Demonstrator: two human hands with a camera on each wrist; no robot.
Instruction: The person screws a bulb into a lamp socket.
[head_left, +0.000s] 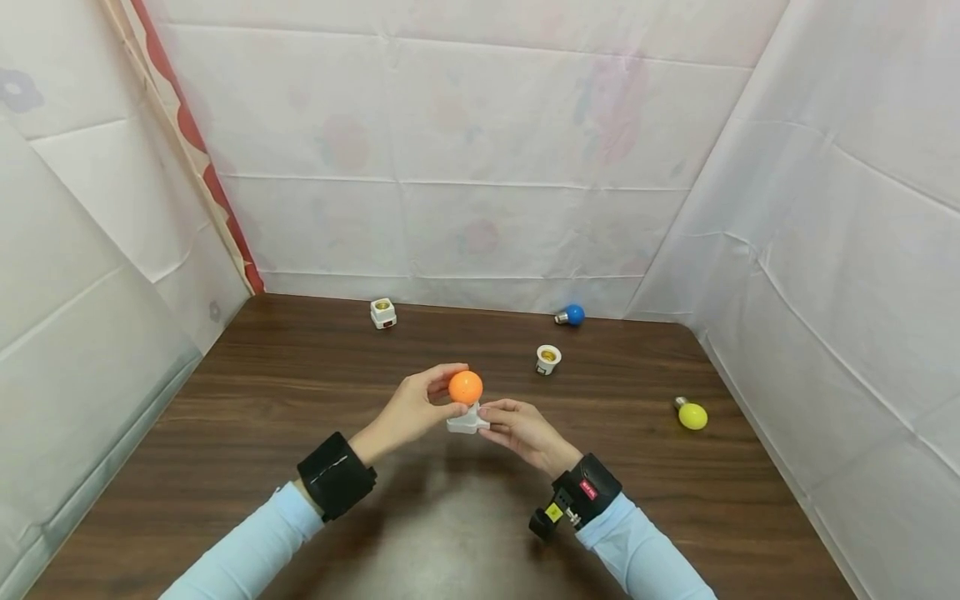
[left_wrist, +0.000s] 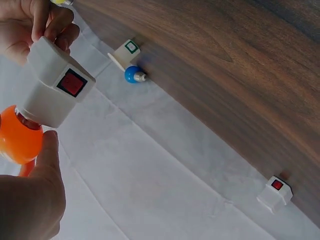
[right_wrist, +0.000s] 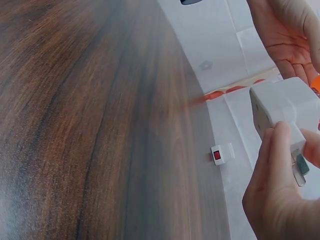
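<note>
Above the middle of the dark wooden table (head_left: pixel 300 392), my left hand (head_left: pixel 441 392) grips an orange bulb (head_left: pixel 466 387) with curled fingers. The bulb's base sits in the mouth of a white socket adapter (head_left: pixel 467 422), which my right hand (head_left: pixel 489 412) pinches from the right. In the left wrist view the orange bulb (left_wrist: pixel 17 137) meets the white socket (left_wrist: pixel 54 91), which has a red switch on its side, and my right hand's fingers (left_wrist: pixel 37 20) hold its far end. The right wrist view shows the socket (right_wrist: pixel 284 105) and its metal prongs under my right hand's fingers (right_wrist: pixel 277 165).
A square white socket (head_left: pixel 383 312) stands at the back left. A blue bulb (head_left: pixel 573 315) lies by the back wall, with a round white socket (head_left: pixel 548 359) in front of it. A yellow bulb (head_left: pixel 692 415) lies at the right. White cloth walls (head_left: pixel 480 167) enclose the table.
</note>
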